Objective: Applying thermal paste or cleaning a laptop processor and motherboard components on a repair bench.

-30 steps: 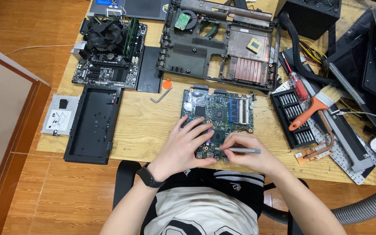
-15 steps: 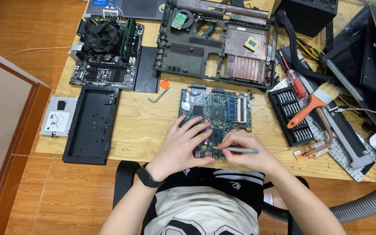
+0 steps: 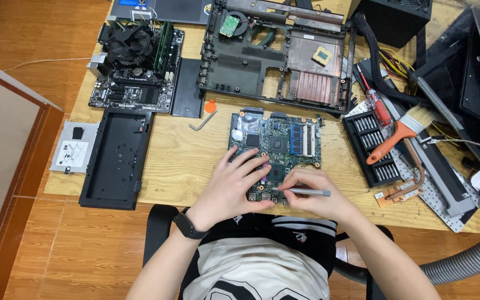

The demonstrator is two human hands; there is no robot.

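Little has moved since the earlier frame: both hands stay on the circuit board (image 3: pixel 276 145) at the near table edge. The left hand (image 3: pixel 234 186) lies spread flat, pressing the board's near-left corner. The right hand (image 3: pixel 313 194) pinches a grey tool (image 3: pixel 305 191) lying crosswise, tip pointing left, just beside the left fingers.

Bare tabletop (image 3: pixel 179 161) left of the circuit board (image 3: pixel 276 145); bit case (image 3: pixel 370 147) close on its right.

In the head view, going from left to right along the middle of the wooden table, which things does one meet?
Silver drive bracket → long black plastic cover panel → small grey hex key → green laptop circuit board under both hands → black tray of screwdriver bits → orange-handled brush.
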